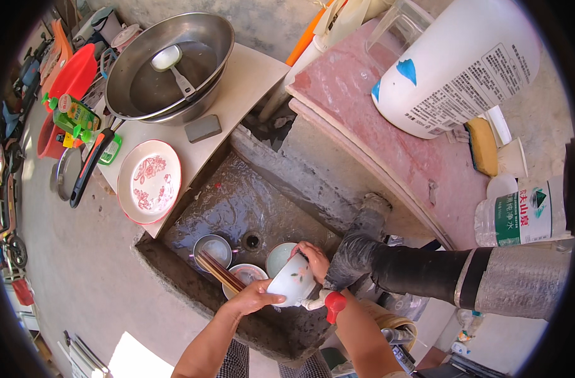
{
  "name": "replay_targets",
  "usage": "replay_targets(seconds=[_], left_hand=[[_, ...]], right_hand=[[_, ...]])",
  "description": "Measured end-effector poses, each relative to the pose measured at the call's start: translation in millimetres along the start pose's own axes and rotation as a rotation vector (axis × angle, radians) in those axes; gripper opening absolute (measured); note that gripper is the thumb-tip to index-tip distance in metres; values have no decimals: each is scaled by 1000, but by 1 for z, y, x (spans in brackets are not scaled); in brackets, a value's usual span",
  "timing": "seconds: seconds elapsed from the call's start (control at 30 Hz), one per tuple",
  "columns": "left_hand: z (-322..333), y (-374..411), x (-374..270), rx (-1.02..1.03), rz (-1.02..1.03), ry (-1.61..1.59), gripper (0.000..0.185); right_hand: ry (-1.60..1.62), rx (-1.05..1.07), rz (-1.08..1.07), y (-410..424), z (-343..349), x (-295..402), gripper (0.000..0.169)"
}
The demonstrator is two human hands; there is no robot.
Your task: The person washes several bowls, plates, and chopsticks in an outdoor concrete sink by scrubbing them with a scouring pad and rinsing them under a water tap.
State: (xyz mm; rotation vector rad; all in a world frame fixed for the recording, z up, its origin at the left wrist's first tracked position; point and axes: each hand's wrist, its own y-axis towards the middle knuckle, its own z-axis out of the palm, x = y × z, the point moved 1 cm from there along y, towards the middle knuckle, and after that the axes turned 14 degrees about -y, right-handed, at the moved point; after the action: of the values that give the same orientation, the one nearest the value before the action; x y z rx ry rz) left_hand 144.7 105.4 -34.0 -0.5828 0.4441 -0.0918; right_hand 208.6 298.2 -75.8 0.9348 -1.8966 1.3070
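Tilted over the near part of a concrete sink (150, 255) is a white bowl with a floral motif (294, 279). My left hand (256, 297) grips its left side, thumb on the outside, beside a bundle of chopsticks (221, 271). Whether that hand also holds the chopsticks I cannot tell. My right hand (314, 260) holds the bowl's far right rim, some fingers hidden behind it. A tap with a red handle (335, 304) is close to the bowl. Beneath and beyond my hands sit a metal cup or bowl (213, 250), a red-patterned bowl (245, 274) and a pale bowl (280, 257).
A board at the upper left bears a large metal basin (126, 94) with a ladle (167, 59), a whetstone-like block (202, 128) and a floral enamel plate (149, 182). A wrapped pipe (410, 267) runs along the right. The pink slab (363, 123) holds bottles and a sponge (482, 146).
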Motion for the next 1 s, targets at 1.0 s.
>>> replay_targets(seconds=[1.0], left_hand=[[16, 22, 25, -259, 540, -1087, 44]], right_hand=[[-613, -500, -401, -76, 65, 49, 35]])
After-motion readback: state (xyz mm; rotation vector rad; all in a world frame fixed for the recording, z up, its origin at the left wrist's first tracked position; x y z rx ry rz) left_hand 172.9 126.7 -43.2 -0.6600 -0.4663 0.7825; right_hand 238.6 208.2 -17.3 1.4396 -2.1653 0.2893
